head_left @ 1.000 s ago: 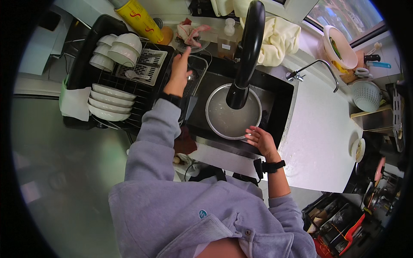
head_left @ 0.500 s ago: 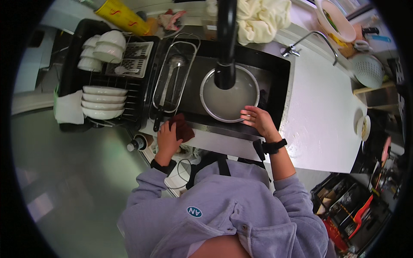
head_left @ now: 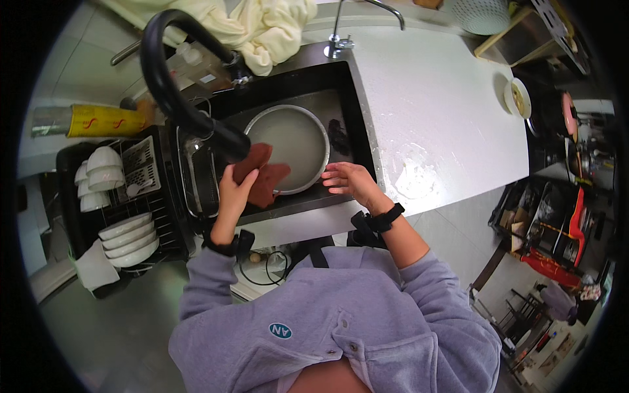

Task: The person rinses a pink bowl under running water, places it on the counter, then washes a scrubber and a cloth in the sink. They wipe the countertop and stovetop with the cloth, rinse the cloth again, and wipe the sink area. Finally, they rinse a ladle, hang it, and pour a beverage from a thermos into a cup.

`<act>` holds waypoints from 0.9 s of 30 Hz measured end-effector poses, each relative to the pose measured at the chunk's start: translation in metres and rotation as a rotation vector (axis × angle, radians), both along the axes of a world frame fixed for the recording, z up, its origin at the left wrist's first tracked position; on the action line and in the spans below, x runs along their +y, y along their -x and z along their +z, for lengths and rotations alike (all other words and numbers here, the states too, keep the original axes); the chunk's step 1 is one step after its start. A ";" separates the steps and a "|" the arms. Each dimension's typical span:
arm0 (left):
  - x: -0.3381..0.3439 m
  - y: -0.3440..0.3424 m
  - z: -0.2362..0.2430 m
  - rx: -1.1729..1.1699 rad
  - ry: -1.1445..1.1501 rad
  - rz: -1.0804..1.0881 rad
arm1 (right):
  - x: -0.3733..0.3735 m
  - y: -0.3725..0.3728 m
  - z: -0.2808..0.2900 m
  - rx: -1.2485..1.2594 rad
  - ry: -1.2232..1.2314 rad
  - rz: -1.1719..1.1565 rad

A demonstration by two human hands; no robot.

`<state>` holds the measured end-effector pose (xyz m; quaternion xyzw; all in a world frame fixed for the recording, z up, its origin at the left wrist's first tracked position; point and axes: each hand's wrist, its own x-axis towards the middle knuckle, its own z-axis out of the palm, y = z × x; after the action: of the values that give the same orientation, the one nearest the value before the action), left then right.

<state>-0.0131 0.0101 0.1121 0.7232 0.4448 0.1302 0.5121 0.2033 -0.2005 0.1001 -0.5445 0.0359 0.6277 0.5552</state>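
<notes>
My left hand (head_left: 234, 192) grips a reddish-brown cloth (head_left: 262, 187) that hangs folded over the near left rim of a round metal basin (head_left: 326, 149). Cloudy water fills much of the basin, which stands in a black sink (head_left: 362, 131). My right hand (head_left: 352, 181) hovers by the basin's near right side, fingers spread with nothing in them. A dark, crumpled thing (head_left: 338, 136) lies in the sink to the right of the basin; its kind is unclear. Just above the cloth hangs the end of a black faucet (head_left: 219, 134).
Left of the sink stands a black dish rack (head_left: 171, 229) with white bowls (head_left: 105, 177) and stacked dishes (head_left: 130, 242). A wire basket (head_left: 196, 177) sits at the sink's left end. On the right, a white counter (head_left: 439, 111) carries a small bowl (head_left: 517, 98).
My left hand has lifted the cloth from the sink's front edge and brought it right, to the basin. My right hand stays near the basin's rim. The view has turned toward the right.
</notes>
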 end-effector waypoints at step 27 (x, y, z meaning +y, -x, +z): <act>0.020 -0.057 -0.140 0.519 -0.064 -0.850 | -0.035 0.001 0.011 0.012 -0.051 -0.036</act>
<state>0.0437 0.0297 -0.0283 0.8645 0.2191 -0.2607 0.3698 0.2022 -0.2354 0.1107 -0.5255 0.0330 0.6216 0.5800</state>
